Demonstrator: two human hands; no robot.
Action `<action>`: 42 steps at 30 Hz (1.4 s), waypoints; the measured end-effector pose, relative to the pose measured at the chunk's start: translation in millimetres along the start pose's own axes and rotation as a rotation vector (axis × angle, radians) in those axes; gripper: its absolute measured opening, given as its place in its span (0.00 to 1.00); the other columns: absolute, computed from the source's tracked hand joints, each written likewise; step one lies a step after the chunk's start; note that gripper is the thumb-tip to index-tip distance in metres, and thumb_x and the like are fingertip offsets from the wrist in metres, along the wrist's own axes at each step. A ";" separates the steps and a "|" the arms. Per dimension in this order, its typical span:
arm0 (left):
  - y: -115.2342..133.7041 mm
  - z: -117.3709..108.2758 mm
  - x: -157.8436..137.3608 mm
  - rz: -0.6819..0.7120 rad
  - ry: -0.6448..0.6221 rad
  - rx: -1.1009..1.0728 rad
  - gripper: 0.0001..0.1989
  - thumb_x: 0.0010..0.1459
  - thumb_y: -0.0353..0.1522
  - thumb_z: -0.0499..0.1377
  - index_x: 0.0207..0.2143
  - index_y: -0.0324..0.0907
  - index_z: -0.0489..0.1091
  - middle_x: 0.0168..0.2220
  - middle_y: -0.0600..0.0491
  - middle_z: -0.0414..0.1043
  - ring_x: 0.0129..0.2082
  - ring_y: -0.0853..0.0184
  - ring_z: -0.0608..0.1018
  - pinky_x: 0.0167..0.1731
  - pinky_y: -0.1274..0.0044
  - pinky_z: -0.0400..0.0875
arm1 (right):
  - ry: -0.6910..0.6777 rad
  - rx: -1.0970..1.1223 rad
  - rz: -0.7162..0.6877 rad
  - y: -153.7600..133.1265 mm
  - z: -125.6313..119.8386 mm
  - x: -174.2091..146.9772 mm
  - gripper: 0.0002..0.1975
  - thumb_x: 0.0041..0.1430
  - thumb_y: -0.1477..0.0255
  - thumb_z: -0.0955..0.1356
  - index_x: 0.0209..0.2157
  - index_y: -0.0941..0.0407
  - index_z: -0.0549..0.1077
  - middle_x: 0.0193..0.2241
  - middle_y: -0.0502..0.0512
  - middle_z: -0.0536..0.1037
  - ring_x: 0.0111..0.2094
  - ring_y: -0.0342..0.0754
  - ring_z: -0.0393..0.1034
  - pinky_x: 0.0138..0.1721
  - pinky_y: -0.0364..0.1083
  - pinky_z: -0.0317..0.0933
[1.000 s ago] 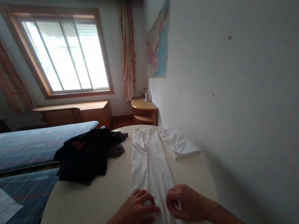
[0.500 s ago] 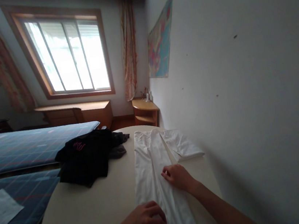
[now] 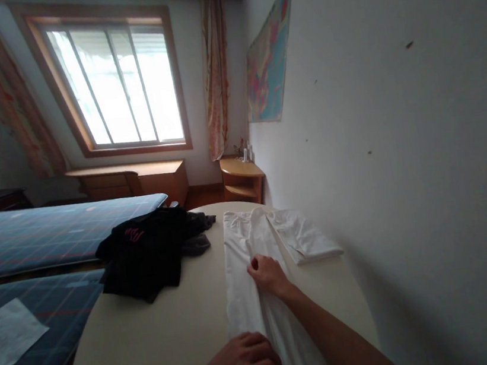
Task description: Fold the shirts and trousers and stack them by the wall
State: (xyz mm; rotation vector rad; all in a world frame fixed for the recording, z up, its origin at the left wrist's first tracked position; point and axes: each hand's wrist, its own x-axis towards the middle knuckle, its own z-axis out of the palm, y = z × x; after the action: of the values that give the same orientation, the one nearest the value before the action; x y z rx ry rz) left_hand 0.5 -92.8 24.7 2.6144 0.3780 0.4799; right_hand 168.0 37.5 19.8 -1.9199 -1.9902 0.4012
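Observation:
White trousers [image 3: 241,272] lie lengthwise on a round cream table [image 3: 158,349], their near end running out of the bottom of the view. My right hand [image 3: 268,274] is closed on a fold along the middle of the trousers, thumb and fingers pinched together. Nearer to me, my left hand [image 3: 249,361] is curled with its fingers wrapped down on the cloth; its fingertips are partly hidden. Right of the trousers' far half rests a folded white garment [image 3: 306,234].
A crumpled black garment [image 3: 146,261] with pink lettering lies at the table's left edge. Beds with blue plaid mattresses [image 3: 61,230] stand to the left, one bearing a white paper [image 3: 11,342]. A bare wall [image 3: 405,185] rises close on the right.
My right hand has moved left and slightly away from me, onto the trousers' middle. My left hand has closed down on the cloth. The view has shifted slightly.

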 end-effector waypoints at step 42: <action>-59.5 0.9 -6.7 -0.507 0.011 0.187 0.41 0.56 0.43 0.61 0.69 0.56 0.48 0.72 0.52 0.37 0.70 0.46 0.43 0.65 0.51 0.48 | 0.071 -0.084 0.117 -0.7 5.8 87.3 0.13 0.58 0.68 0.66 0.44 0.55 0.75 0.41 0.59 0.81 0.46 0.53 0.74 0.45 0.48 0.60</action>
State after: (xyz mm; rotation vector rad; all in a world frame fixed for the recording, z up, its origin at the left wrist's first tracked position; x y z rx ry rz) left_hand -16.0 -44.2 -6.2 2.5511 1.0971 0.2943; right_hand 162.7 124.8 19.3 -2.0791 -1.8841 0.2784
